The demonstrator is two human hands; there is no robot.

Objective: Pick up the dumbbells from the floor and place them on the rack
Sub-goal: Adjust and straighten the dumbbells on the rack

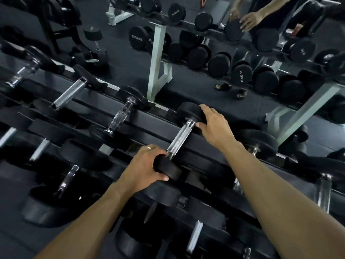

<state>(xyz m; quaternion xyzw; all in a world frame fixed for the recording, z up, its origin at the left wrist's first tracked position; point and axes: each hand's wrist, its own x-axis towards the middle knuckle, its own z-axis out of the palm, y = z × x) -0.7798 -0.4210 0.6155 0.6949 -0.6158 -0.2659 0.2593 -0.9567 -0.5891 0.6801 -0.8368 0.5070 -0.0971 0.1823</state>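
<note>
A black dumbbell (180,140) with a knurled chrome handle lies across the top tier of the dark rack (153,118). My left hand (143,169) grips its near head, fingers and thumb curled round the rubber. My right hand (212,124) lies over the far head, fingers wrapped on its side and the thumb by the handle's collar. Both heads sit on the rack's rails.
More dumbbells fill the rack to the left (121,113), to the right (257,141) and on the lower tiers (194,234). A wall mirror behind shows the reflected rack (158,58), dumbbells and the reflected hands (248,20).
</note>
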